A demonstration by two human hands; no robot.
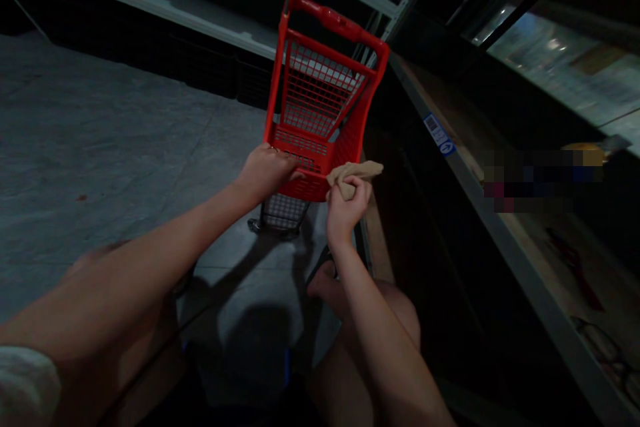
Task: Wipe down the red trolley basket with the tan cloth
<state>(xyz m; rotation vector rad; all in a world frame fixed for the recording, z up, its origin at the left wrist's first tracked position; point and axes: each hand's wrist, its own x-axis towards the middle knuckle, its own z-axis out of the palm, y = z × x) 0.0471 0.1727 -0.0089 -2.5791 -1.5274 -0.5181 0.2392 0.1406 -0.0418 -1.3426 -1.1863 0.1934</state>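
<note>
A small red plastic shopping cart (pixel 320 70) stands in front of me, with a grid-patterned basket and a handle at its far end. My left hand (pixel 267 173) is closed over the basket's near rim at the left corner. In my right hand (pixel 349 203) a crumpled tan cloth (pixel 363 171) is bunched between closed fingers. Part of that cloth lies against the near right corner of the rim. Below the basket, a lower grey rack (pixel 285 210) and dark wheels show. The fingertips of my left hand are partly hidden by the rim.
To the right runs a long shelf edge (pixel 525 247) with a blue-and-white label (pixel 439 134). Glasses (pixel 597 340) and a dark red object (pixel 575 267) lie on that shelf. Another low shelf (pixel 150 3) spans the back. My bent legs flank the grey floor (pixel 125 147). Light is dim.
</note>
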